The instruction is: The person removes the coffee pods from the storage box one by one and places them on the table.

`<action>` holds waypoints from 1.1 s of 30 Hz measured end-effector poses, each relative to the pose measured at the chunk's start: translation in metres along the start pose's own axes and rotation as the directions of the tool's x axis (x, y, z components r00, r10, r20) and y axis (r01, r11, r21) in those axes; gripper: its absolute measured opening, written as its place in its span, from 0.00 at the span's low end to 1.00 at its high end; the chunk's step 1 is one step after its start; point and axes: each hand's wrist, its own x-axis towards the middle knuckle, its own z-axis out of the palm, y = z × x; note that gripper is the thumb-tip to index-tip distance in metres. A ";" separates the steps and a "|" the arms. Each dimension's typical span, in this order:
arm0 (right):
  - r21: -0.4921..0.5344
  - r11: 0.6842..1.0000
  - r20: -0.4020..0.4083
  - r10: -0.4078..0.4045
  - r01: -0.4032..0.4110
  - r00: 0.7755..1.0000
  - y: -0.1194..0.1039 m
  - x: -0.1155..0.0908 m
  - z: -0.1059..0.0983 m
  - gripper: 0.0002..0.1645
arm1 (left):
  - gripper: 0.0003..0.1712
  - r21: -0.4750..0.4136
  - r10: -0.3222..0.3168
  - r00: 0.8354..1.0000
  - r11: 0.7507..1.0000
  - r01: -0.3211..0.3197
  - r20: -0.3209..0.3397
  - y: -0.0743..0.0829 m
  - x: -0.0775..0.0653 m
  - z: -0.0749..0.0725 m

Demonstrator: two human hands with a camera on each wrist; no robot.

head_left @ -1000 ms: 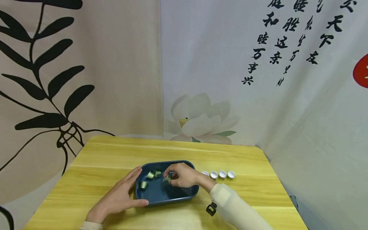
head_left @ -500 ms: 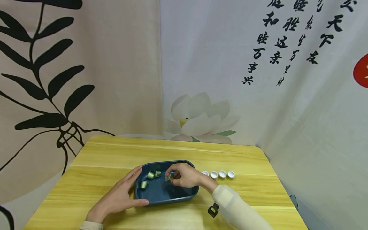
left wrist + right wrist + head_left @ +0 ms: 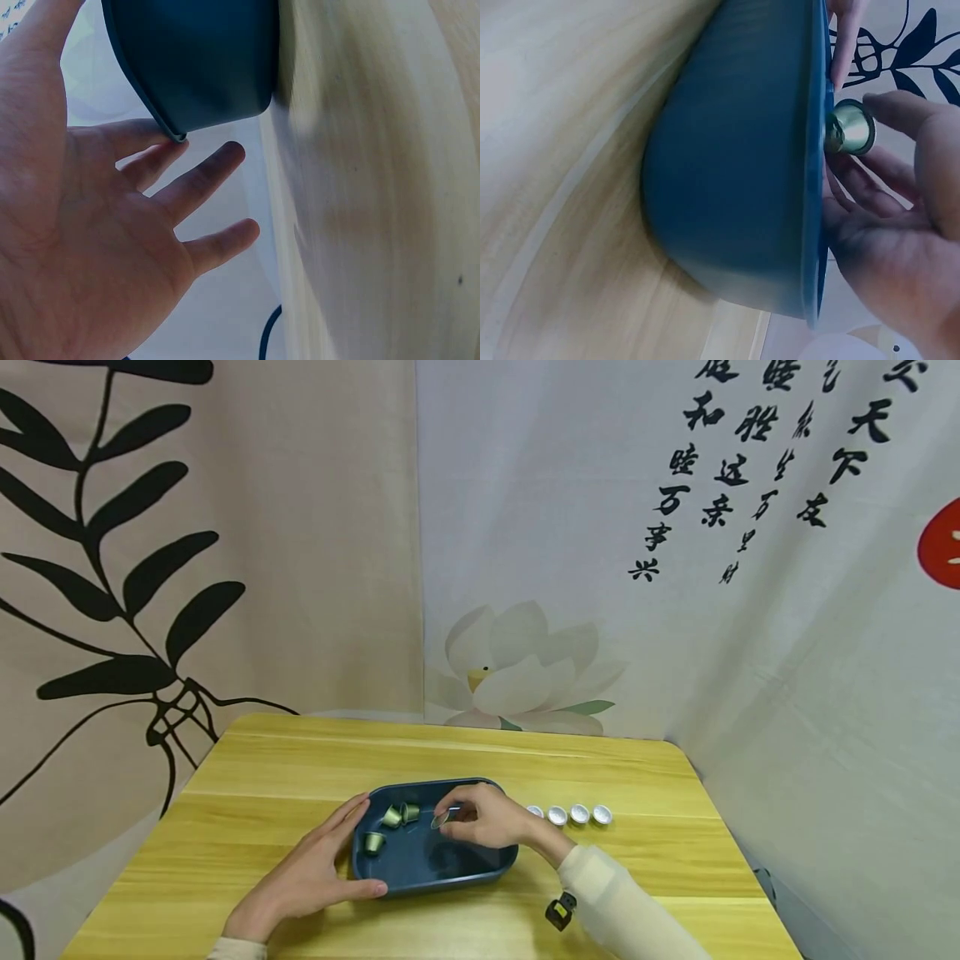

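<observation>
The right hand [image 3: 483,817] pinches a cup [image 3: 851,129], best done gently, while the spread left hand [image 3: 315,870] should steady the left edge of the tray [image 3: 450,884].

We record: tray [image 3: 408,864], plain dark blue; capsules [image 3: 375,842], metallic green; round pieces [image 3: 579,814], white-topped; table [image 3: 420,752], yellow wood grain; sleeve [image 3: 630,906], cream; left backdrop [image 3: 330,527], beige, black leaf print; right backdrop [image 3: 540,485], whitish, black characters.

so i count four green cups [image 3: 374,843], at least four white-topped cups [image 3: 579,814], one tray [image 3: 408,867], two hands [image 3: 311,874].
</observation>
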 end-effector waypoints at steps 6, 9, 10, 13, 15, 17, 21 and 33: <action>0.003 1.000 -0.020 -0.016 0.016 1.000 0.002 -0.001 0.000 0.17 | 0.79 0.002 -0.003 1.000 1.000 0.003 0.000 0.000 0.000 0.000; 0.016 1.000 -0.021 -0.018 0.018 1.000 0.003 -0.001 0.001 0.17 | 0.78 -0.003 -0.001 1.000 1.000 0.001 0.000 0.000 0.000 -0.001; 0.023 1.000 -0.021 -0.017 0.017 1.000 0.004 -0.002 0.001 0.16 | 0.78 -0.004 -0.002 1.000 1.000 0.002 0.000 0.000 0.000 -0.001; 0.041 0.999 -0.024 -0.023 0.024 0.999 0.005 -0.002 0.001 0.17 | 0.78 -0.006 -0.004 1.000 1.000 0.004 0.000 0.001 0.000 -0.001; 0.047 0.998 -0.028 -0.027 0.028 0.999 0.005 -0.002 0.002 0.16 | 0.78 -0.006 -0.005 1.000 1.000 0.005 -0.001 0.001 0.000 -0.001; 0.051 0.998 -0.034 -0.029 0.030 0.999 0.005 -0.003 0.001 0.15 | 0.78 -0.008 -0.003 1.000 1.000 0.003 -0.002 0.001 0.000 -0.001; 0.054 0.998 -0.045 -0.033 0.035 0.998 0.005 -0.005 0.001 0.13 | 0.78 -0.010 0.005 1.000 1.000 -0.005 -0.003 0.001 0.001 -0.001; 0.144 0.990 -0.105 0.005 0.010 0.994 0.003 -0.016 -0.001 0.14 | 0.79 -0.001 -0.004 1.000 1.000 0.004 0.006 -0.002 0.001 0.001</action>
